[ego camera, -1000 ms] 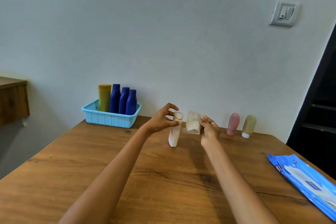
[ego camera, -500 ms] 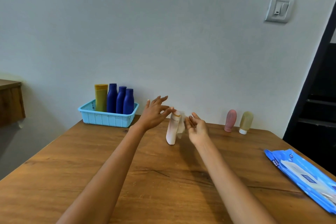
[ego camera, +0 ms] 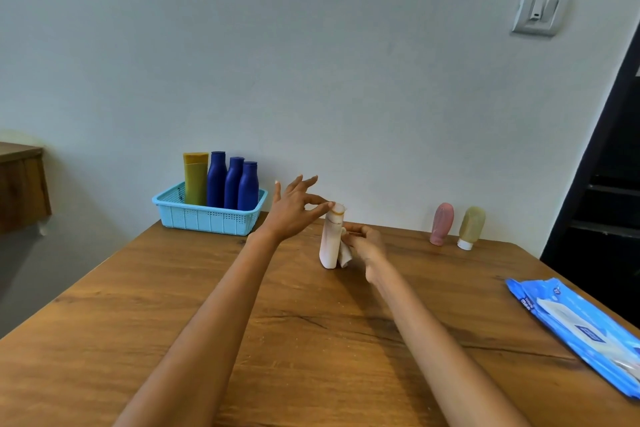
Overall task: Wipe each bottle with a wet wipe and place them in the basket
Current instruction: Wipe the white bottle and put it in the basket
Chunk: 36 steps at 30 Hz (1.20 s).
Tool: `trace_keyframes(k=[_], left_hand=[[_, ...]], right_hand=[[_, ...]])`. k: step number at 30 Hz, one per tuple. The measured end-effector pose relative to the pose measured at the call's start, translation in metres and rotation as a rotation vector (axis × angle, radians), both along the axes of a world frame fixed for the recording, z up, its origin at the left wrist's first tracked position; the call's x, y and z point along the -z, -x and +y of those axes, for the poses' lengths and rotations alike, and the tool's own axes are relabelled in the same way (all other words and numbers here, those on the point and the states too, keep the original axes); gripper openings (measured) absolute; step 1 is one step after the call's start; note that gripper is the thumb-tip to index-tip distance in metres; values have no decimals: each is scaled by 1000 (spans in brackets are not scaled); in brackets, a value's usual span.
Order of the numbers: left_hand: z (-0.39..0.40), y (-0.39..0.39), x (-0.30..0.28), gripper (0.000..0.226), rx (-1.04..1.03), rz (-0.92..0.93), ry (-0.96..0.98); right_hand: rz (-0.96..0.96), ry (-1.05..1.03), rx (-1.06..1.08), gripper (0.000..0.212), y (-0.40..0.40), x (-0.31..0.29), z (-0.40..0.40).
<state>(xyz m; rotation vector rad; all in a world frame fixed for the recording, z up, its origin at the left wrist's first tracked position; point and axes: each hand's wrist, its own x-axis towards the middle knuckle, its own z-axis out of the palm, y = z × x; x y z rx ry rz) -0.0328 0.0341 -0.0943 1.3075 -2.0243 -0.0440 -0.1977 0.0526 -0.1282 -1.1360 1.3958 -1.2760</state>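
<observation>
Centrally, toward the far edge of the worktop, a pale bottle is stood upright. Its top is pinched between the thumb and forefinger of the left hand, the other fingers being fanned out straight. A wet wipe is pressed against the bottle's right side by the right hand, whose fingers are curled round the cloth — part of the wipe hangs down beside the bottle's base. At the far left corner a light blue basket is set, with a mustard bottle and three dark blue bottles upright inside it. Along the far edge to the right, a pink bottle and a beige bottle are stood cap-down just beside each other. A blue wipes pack is laid at the right edge.
</observation>
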Motion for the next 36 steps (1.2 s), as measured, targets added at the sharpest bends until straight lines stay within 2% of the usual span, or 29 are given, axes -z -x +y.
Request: trace_keyframes(k=[4, 6, 9, 13, 15, 17, 19, 21, 24, 26, 30, 36], left_hand=[[1, 1, 0, 38, -5, 1, -14], [1, 1, 0, 38, -1, 7, -16], [1, 1, 1, 37, 6, 32, -25], [1, 0, 1, 37, 9, 35, -30], [1, 0, 2, 37, 15, 41, -28], [1, 0, 5, 37, 20, 62, -27], [1, 0, 7, 37, 20, 75, -21], [0, 0, 7, 38, 10, 67, -7], [-1, 1, 6, 40, -4, 63, -12], [-1, 1, 7, 42, -8, 60, -20], [0, 0, 6, 42, 3, 67, -26], [1, 0, 7, 38, 4, 69, -21]], right_hand=[[-37, 0, -16, 3, -3, -1, 1], [-76, 109, 18, 9, -1, -9, -3], [-241, 252, 50, 13, -1, -20, -7], [-364, 216, 105, 16, -7, -8, -8], [-312, 120, 130, 11, -7, 6, -11], [-151, 36, 127, 8, -6, 12, -9], [-39, 10, 111, 14, -5, 10, -6], [-45, 26, 107, 21, -4, 1, -4], [-211, 93, 98, 28, -3, -17, 0], [-254, 137, 105, 32, -3, -18, 0], [-147, 88, 107, 24, -6, 1, 0], [58, 14, -46, 24, -8, 15, -4]])
